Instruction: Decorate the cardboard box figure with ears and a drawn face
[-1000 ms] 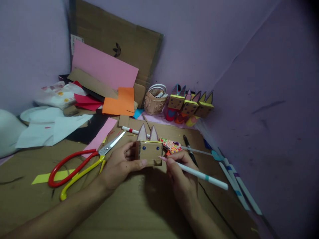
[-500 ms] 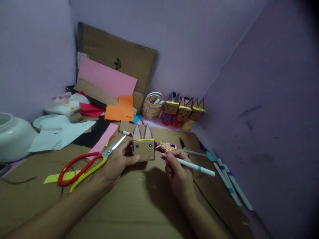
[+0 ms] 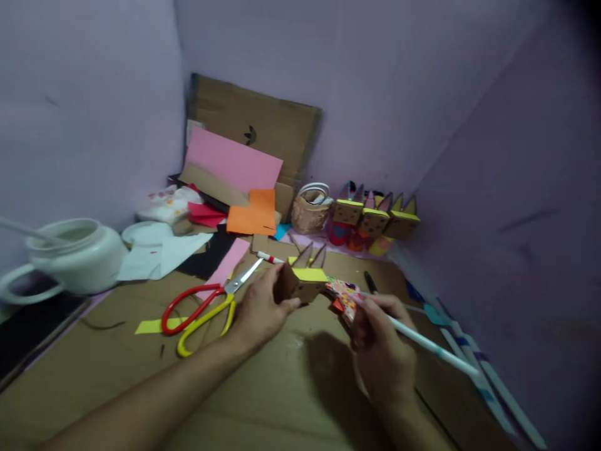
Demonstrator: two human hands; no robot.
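Observation:
My left hand (image 3: 260, 310) is closed round a small cardboard box head (image 3: 303, 285) with a yellow top and two pointed ears, held tilted just above the cardboard floor sheet (image 3: 263, 394). My right hand (image 3: 382, 347) grips a white pen (image 3: 434, 347) that points toward the box, and its fingers also touch a patterned paper piece (image 3: 345, 294) lying right of the box. Red and yellow scissors (image 3: 206, 307) lie just left of my left hand.
Three finished box figures (image 3: 373, 219) stand against the back wall beside a small woven basket (image 3: 310, 213). Pink (image 3: 232, 160) and orange (image 3: 251, 216) paper and a cardboard sheet (image 3: 256, 122) lean in the corner. A white pot (image 3: 75, 254) sits at left. Striped paper sticks (image 3: 488, 376) lie at right.
The view has swung left, bringing the white pot into sight. My left hand has tipped the box so its yellow top faces up, and my right hand has moved onto the patterned paper.

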